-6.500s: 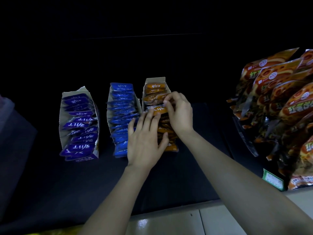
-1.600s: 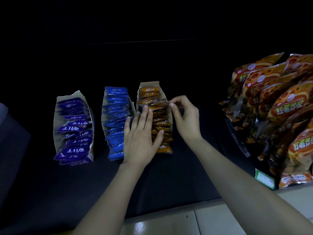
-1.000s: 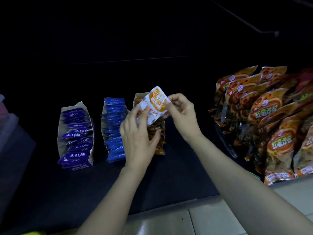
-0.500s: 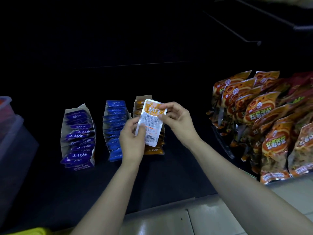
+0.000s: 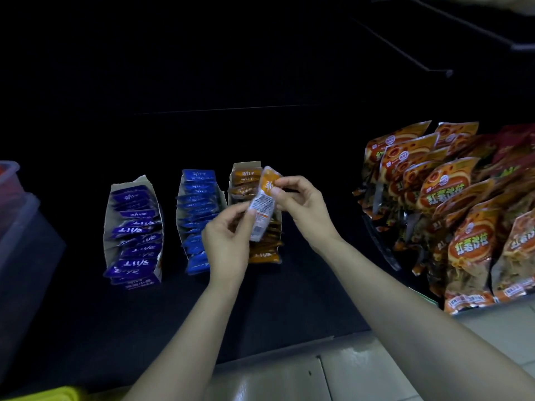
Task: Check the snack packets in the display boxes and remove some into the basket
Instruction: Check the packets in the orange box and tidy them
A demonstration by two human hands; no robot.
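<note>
- The left hand (image 5: 228, 244) and the right hand (image 5: 304, 206) both pinched one small orange-and-white foil snack packet (image 5: 262, 206).
- The packet was held above the orange cardboard display box (image 5: 246, 169), on the dark shelf (image 5: 86, 314).

Well to the right of the fingers (image 5: 285, 185), large orange snack bags (image 5: 443, 195) stand in overlapping rows on the dark shelf (image 5: 289, 299). Far to the fingers' left sits a clear plastic tub (image 5: 20, 215). Below them, pale floor tiles (image 5: 362, 371) show.
</note>
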